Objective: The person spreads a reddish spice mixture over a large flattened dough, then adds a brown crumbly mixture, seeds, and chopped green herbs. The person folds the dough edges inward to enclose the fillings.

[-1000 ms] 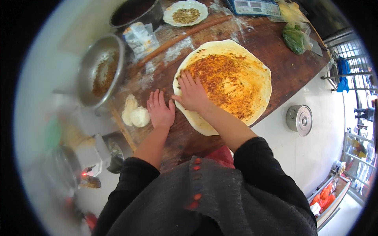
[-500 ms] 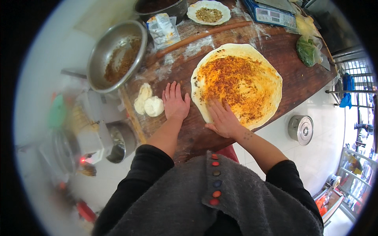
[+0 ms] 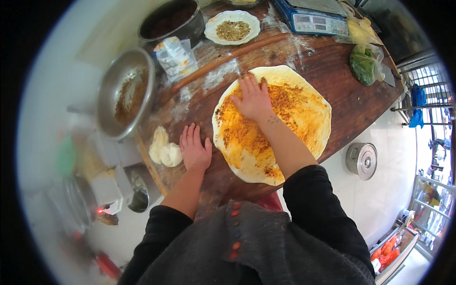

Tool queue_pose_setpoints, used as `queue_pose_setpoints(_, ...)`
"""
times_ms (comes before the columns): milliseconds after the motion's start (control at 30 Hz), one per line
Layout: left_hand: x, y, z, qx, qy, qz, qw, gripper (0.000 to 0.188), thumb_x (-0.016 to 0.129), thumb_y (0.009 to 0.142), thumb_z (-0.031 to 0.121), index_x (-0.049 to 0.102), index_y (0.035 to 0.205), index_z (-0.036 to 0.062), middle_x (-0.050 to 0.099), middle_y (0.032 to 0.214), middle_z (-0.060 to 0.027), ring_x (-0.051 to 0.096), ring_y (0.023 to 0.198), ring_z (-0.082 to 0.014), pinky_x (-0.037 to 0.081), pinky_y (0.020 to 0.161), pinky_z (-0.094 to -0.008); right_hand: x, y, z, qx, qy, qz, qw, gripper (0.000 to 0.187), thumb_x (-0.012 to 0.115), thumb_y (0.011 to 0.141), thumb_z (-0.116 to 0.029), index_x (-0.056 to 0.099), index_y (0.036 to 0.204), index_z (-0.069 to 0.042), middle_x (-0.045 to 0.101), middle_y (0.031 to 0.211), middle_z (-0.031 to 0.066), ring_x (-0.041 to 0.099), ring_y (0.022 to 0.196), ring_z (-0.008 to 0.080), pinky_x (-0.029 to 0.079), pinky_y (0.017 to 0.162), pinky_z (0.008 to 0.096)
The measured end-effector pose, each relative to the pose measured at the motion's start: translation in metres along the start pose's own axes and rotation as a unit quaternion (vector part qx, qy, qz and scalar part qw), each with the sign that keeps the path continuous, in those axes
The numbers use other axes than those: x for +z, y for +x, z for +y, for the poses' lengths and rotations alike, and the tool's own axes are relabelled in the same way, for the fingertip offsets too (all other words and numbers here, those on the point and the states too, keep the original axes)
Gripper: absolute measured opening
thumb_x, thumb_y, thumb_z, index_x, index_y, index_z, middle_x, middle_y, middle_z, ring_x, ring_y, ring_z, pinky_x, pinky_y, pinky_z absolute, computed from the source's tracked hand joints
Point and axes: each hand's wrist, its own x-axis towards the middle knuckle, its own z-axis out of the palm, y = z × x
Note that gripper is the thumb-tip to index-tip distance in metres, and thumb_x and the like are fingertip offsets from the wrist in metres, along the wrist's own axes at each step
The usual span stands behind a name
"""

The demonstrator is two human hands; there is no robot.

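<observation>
We are laying our right grip (image 3: 254, 100) flat, fingers somewhat spread and pinching nothing, on the upper left of the seasoned dough sheet (image 3: 289, 137), which is lying on the worktop (image 3: 354, 107). Our left grip (image 3: 195, 153) is resting beside it, fingers slightly spread. We are judging the sheet soft, greasy and easily torn, so we are favouring broad support under its paler rim. We are counting one sheet, two touching dough lumps (image 3: 170, 155), one scalloped plate (image 3: 210, 29) and one scale (image 3: 316, 23).

lidded metal pot (image 3: 363, 161) on floor (image 3: 337, 197) | blue scale (image 3: 318, 23) | bagged greens (image 3: 362, 66) near scale
</observation>
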Motion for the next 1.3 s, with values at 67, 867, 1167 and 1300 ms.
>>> queue_pose_setpoints(67, 0.001, 0.001, 0.000, 0.003, 0.006, 0.008, 1.000, 0.053, 0.053, 0.091, 0.032, 0.044, 0.136, 0.0054, 0.038, 0.148, -0.0071, 0.027, 0.141, -0.0279, 0.020, 0.117, -0.0472, -0.004, 0.016, 0.029, 0.043, -0.007, -0.002, 0.999, 0.072, 0.031, 0.098, -0.056, 0.028, 0.150, -0.007, 0.025, 0.157, 0.0112, 0.015, 0.148, 0.0236, 0.012, 0.118, 0.0512)
queue_pose_setpoints(867, 0.006, -0.001, -0.005, 0.042, 0.004, 0.050, 0.998, 0.050, 0.053, 0.092, 0.031, 0.047, 0.133, 0.0030, 0.041, 0.145, -0.0108, 0.032, 0.139, -0.0300, 0.023, 0.115, -0.0491, -0.016, -0.108, 0.134, 0.231, 0.007, 0.007, 0.973, 0.076, 0.034, 0.097, -0.058, 0.022, 0.152, -0.006, 0.018, 0.159, 0.0121, 0.010, 0.149, 0.0241, 0.011, 0.119, 0.0486)
queue_pose_setpoints(1167, 0.007, -0.001, -0.004, 0.026, -0.002, 0.049, 0.998, 0.051, 0.052, 0.093, 0.032, 0.045, 0.135, 0.0038, 0.040, 0.146, -0.0112, 0.031, 0.139, -0.0293, 0.023, 0.116, -0.0476, -0.048, -0.190, 0.079, 0.224, -0.062, -0.079, 0.969, 0.065, 0.043, 0.095, -0.052, 0.042, 0.139, -0.003, 0.039, 0.145, 0.0244, 0.036, 0.136, 0.0363, 0.033, 0.108, 0.0517)
queue_pose_setpoints(1300, 0.010, -0.001, -0.005, 0.042, -0.001, 0.068, 0.997, 0.051, 0.053, 0.092, 0.032, 0.045, 0.135, 0.0044, 0.041, 0.145, -0.0108, 0.031, 0.139, -0.0289, 0.023, 0.115, -0.0477, -0.074, -0.163, 0.115, 0.343, 0.117, -0.128, 0.923, 0.049, 0.039, 0.096, -0.040, 0.061, 0.117, -0.002, 0.062, 0.116, 0.0236, 0.059, 0.111, 0.0375, 0.047, 0.093, 0.0476)
